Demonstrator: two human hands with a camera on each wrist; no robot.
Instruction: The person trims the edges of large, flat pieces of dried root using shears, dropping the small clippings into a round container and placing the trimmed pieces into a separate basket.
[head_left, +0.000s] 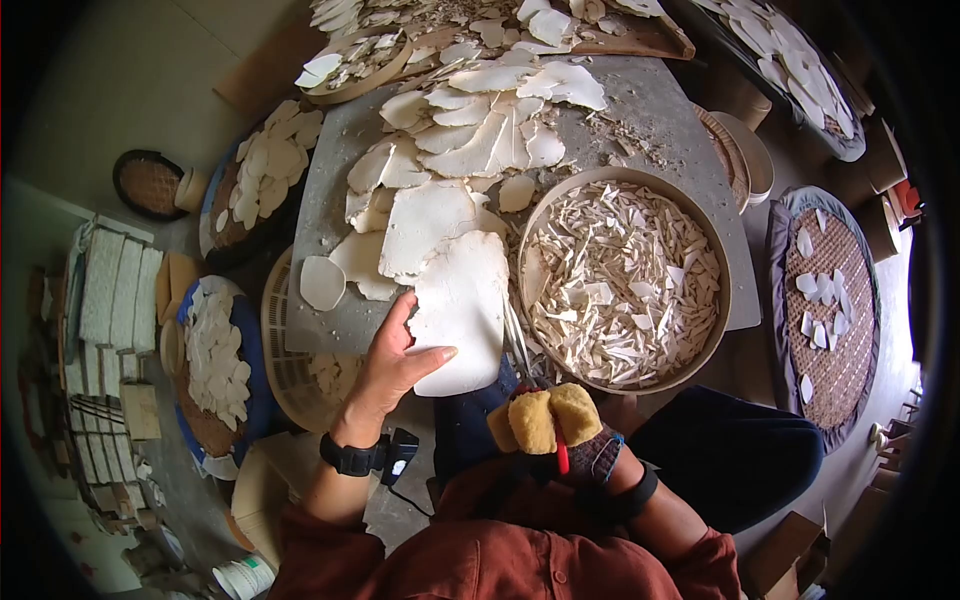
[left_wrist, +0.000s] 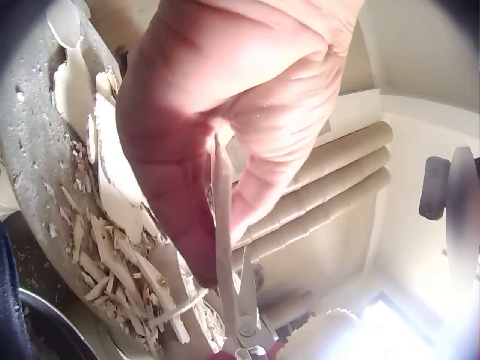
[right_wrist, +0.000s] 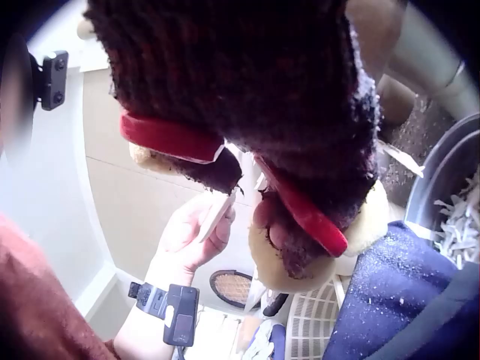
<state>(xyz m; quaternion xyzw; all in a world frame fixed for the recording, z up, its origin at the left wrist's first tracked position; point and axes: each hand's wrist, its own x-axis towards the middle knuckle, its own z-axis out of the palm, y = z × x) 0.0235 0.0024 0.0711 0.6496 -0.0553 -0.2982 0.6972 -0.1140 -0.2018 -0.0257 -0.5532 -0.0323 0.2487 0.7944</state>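
While our left hand pinches the pale sheet between thumb and fingers, over the near edge of the table, our gloved right hand curls round red-handled scissors beside it. Tray of broken strips to the right; sheet pile beyond.

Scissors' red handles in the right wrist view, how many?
2. One red handle lies at the left, against the gloved right hand; the other handle slants down at the right. The hand may hide parts of both.
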